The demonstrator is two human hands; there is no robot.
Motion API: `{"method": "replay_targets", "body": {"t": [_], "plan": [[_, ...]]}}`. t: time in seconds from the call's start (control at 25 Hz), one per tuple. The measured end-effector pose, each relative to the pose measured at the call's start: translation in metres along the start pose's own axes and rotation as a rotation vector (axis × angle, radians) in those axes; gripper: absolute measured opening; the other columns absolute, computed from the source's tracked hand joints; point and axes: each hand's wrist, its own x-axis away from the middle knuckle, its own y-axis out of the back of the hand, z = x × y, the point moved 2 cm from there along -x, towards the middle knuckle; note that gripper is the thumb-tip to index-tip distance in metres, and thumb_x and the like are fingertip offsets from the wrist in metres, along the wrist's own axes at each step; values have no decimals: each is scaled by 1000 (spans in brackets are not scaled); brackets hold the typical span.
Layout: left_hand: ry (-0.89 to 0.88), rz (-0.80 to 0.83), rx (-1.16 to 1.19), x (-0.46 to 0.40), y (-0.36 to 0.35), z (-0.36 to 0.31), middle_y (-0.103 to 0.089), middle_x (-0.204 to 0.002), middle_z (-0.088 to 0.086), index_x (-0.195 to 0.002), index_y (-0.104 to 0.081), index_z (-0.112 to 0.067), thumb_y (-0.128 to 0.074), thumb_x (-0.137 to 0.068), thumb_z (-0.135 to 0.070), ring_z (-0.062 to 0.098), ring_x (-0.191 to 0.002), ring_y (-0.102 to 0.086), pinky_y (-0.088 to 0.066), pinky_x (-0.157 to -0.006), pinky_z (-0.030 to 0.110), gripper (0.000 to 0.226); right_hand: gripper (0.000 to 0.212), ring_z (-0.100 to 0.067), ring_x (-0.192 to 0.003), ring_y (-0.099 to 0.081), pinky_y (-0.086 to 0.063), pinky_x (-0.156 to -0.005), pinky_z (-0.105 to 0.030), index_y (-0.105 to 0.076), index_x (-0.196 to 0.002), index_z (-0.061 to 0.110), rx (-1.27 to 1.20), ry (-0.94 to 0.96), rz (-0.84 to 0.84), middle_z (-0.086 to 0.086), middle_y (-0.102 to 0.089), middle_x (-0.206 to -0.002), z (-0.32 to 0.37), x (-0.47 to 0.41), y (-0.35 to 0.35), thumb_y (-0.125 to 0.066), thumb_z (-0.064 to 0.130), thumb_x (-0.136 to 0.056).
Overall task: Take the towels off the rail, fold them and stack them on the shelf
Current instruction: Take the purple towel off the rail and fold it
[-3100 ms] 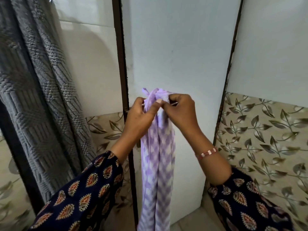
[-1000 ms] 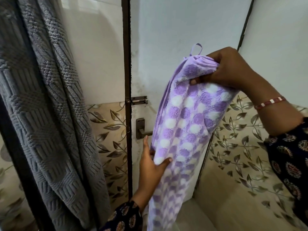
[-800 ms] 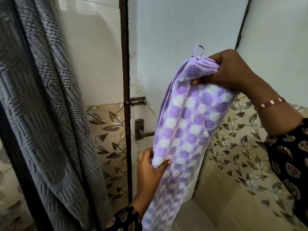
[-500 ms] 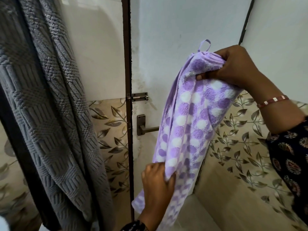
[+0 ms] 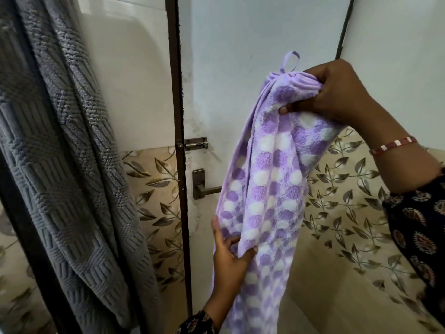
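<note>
Clenched around the bunched top edge of the purple-and-white towel (image 5: 272, 179), the right hand (image 5: 334, 92) holds it up in front of the pale door (image 5: 252, 44), fingers wrapped over the gathered cloth and thumb pressed into its front. A small hanging loop (image 5: 290, 61) sticks up from the gathered top just beside that hand. The towel hangs free in long folds, its lower part running out of view at the bottom edge. Lower down, the left hand (image 5: 228, 254) pinches the towel's left edge between thumb and fingers, closed on the cloth. A red-and-white bracelet (image 5: 395, 145) sits on the right wrist, and dark patterned sleeves cover both forearms. Behind the towel, the door handle (image 5: 204, 188) is partly covered by the cloth, with a slide bolt (image 5: 195, 143) above it against the dark door frame (image 5: 177, 116). A grey textured towel (image 5: 60, 165) hangs at the left, well apart from the purple one. Leaf-patterned tiles (image 5: 349, 213) line the lower wall.
</note>
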Motion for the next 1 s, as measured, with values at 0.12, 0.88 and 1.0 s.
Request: {"method": "replay_targets", "body": {"t": [0.12,0.88,1.0], "plan": [[13,-43,6,-9,14,2,-66,-95,-11,-144,-17,-28,-79,-67,-8,1,-89,-65,-50,-87,30,101,101,-9,-74,-34,-31,-60,-27,-70,-83,-3,28,4,-15,-6,-54,-68,-1,3,5,-62,85,-34],[233,179,161,16,-13,3,-64,-102,-10,-143,10,-34,-71,-73,1,8,-91,-67,-51,-92,37,113,58,12,-50,-33,-27,-49,-10,-66,-69,-2,-3,38,-62,24,-41,-43,-6,-4,-8,-78,52,-51],[323,375,302,-2,-10,1,-59,-124,2,-143,-12,-34,-74,-63,7,19,-105,-64,-53,-90,39,109,74,8,-63,-35,-33,-53,-16,-68,-78,-8,-9,82,-79,23,-46,-53,2,-3,-1,-73,59,-46]]}}
